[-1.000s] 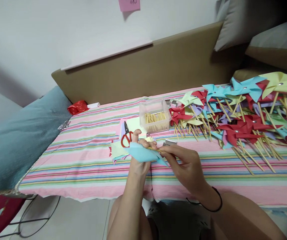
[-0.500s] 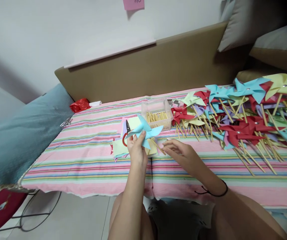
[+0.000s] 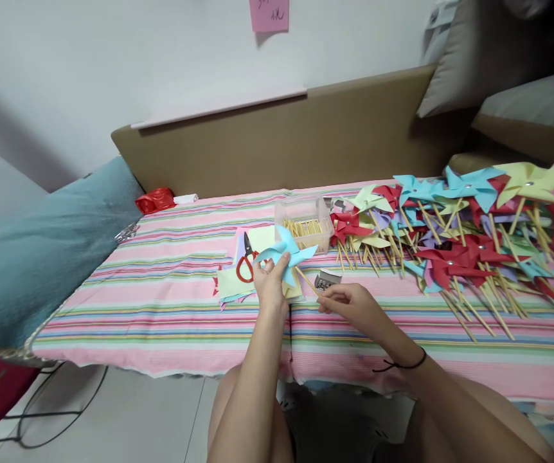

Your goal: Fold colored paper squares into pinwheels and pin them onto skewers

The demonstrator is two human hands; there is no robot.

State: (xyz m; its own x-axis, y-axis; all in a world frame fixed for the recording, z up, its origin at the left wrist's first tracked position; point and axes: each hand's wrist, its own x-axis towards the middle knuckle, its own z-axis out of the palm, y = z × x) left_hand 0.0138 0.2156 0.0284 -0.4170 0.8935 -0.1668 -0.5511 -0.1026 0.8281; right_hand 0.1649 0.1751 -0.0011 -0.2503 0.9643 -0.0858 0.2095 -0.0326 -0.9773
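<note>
A light blue paper pinwheel (image 3: 288, 249) is pinched in my left hand (image 3: 271, 278), thumb on its face near the middle. Its thin wooden stick (image 3: 308, 280) slants down to the right. My right hand (image 3: 347, 302) has its fingers closed around the stick's lower end. Just beyond that hand lies a small open grey box (image 3: 327, 280) with tiny metal pieces in it. Red-handled scissors (image 3: 246, 263) rest on stacked coloured paper (image 3: 231, 283) to the left of my left hand. Behind the pinwheel stands a clear plastic box (image 3: 326, 226) of short wooden sticks.
Many finished pinwheels (image 3: 455, 257) in several colours are heaped on the right of the striped cloth (image 3: 161, 283). A red plastic bag (image 3: 155, 200) lies at the far left, near a shiny clear packet (image 3: 126, 233). A brown backrest (image 3: 267, 148) runs behind.
My right hand has closed on the stick's end; its fingers were looser before. The small grey box, hidden behind the hand earlier, now shows. The view has tilted slightly up.
</note>
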